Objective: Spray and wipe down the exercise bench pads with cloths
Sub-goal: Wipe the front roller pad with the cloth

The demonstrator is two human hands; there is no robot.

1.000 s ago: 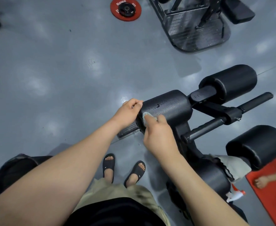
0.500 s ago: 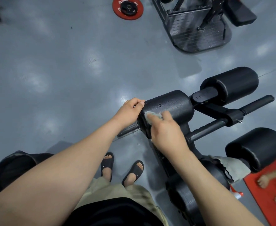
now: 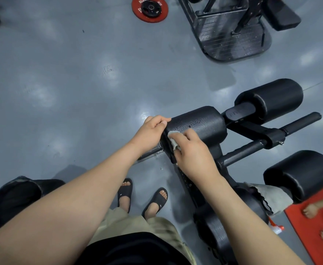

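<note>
Now pinching the limp cloth [image 3: 173,140] in the right hand [image 3: 192,152], rubbing the near end of the wet roller pad [image 3: 199,122], gripping that end with the left hand [image 3: 152,129]; probably slick, so bunching tight.

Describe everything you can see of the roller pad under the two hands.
The roller pad is a black, finely textured cylinder, foam or vinyl by its look, lying on its side. Droplets bead on its top. Its far end joins a black bracket. The left hand grips its near end; the right hand presses a small grey cloth against that end's rim.
</note>
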